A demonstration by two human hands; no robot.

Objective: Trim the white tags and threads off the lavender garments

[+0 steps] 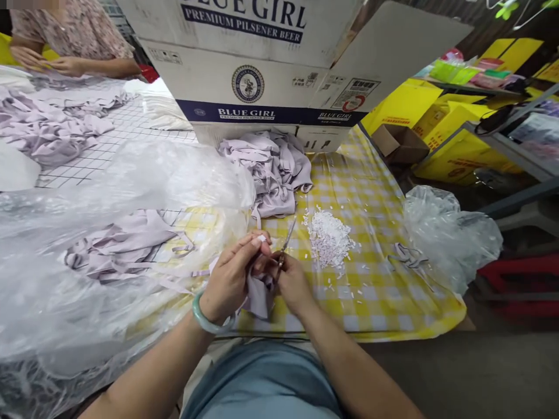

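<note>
My left hand (231,279), with a green bangle at the wrist, pinches a small white tag at the edge of a lilac fabric piece (258,297) that hangs below both hands. My right hand (292,282) is closed round a pair of small scissors (285,244), whose blades point up and away beside the tag. Both hands hover over the yellow checked tablecloth (375,291) near the table's front edge. A heap of small white snippets (328,237) lies just right of the scissors.
A pile of lilac garments (275,169) lies behind the hands, under a Blue Girl beer carton (257,64). A large clear plastic bag (87,273) with more lilac pieces fills the left. Another person's hands (48,61) work at far left. Crumpled plastic (454,233) hangs at the right edge.
</note>
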